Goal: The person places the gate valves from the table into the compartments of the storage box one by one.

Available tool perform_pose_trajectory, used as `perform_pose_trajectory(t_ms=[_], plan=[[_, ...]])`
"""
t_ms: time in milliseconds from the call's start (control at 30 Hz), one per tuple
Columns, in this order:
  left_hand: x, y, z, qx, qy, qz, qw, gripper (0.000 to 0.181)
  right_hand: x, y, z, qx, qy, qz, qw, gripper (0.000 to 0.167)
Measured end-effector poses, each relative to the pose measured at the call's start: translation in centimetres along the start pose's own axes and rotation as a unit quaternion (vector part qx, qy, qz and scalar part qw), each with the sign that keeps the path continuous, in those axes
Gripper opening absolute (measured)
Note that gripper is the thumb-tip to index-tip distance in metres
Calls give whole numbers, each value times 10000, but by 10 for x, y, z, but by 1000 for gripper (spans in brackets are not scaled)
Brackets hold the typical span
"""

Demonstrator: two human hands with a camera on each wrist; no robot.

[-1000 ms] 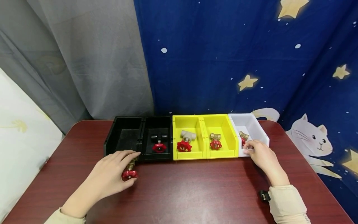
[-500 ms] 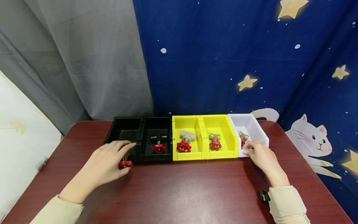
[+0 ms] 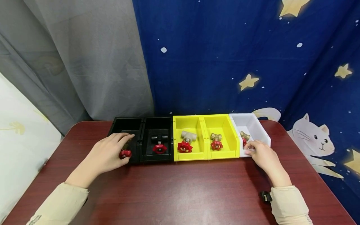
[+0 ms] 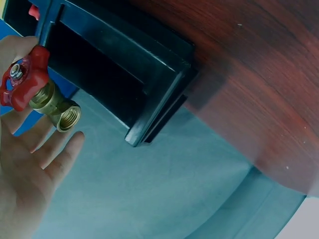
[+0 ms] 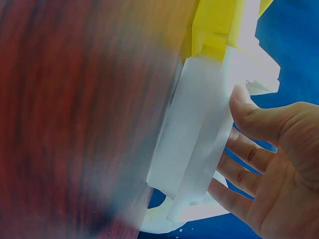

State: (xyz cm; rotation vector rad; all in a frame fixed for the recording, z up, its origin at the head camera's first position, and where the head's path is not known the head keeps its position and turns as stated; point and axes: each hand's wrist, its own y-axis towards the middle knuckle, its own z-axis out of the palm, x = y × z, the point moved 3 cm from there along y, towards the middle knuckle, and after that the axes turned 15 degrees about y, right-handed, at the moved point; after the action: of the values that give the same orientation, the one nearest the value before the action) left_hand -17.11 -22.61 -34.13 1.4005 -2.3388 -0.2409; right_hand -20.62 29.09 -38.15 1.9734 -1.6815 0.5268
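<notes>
My left hand (image 3: 108, 153) grips a brass gate valve (image 4: 57, 107) by its red handwheel (image 4: 30, 79), between thumb and fingers. In the head view the valve is over the front of the leftmost black bin (image 3: 127, 125), with its brass body partly hidden by the fingers. My right hand (image 3: 262, 156) rests at the low front wall of the white bin (image 5: 187, 129), fingers reaching over it and loosely extended. Just beyond those fingertips lies a brass valve with a red wheel (image 3: 245, 136), partly covered; no held thing shows in the right wrist view.
Between the hands stand a second black bin (image 3: 157, 126) with a black red-wheeled valve (image 3: 159, 144) and two yellow bins (image 3: 189, 122). They hold a grey tee-shaped valve (image 3: 188, 137) and a brass valve (image 3: 216, 140). A curtain hangs behind the table (image 3: 185, 190).
My left hand has moved forward and slightly left with the brass valve, from in front of the leftmost black bin to over its front. My right hand has stayed still.
</notes>
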Motion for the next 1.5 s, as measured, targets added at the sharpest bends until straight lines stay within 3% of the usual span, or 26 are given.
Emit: perform_pose_trajectory(t_ms=[400,600,967,1100,1300,1500], plan=[[10,11,13,534,-97,-386,9978,73,1,1,3,42,52,97,9999,12],[16,18,26,872,-265,-519,9945,76,2,1,2,71,54,92,9999,13],[20,35,52,1662,-800,-709,9803,81,-1,1,0,102,20,151,9998,11],[18,38,57,1829,-764,-577,9785,78,-1,1,0,117,31,186,9998,11],[16,42,66,2338,-792,-565,9674,76,-1,0,-1,60,32,108,9999,12],[16,46,70,2577,-1000,-646,9589,77,-1,0,-1,28,43,114,9999,12]])
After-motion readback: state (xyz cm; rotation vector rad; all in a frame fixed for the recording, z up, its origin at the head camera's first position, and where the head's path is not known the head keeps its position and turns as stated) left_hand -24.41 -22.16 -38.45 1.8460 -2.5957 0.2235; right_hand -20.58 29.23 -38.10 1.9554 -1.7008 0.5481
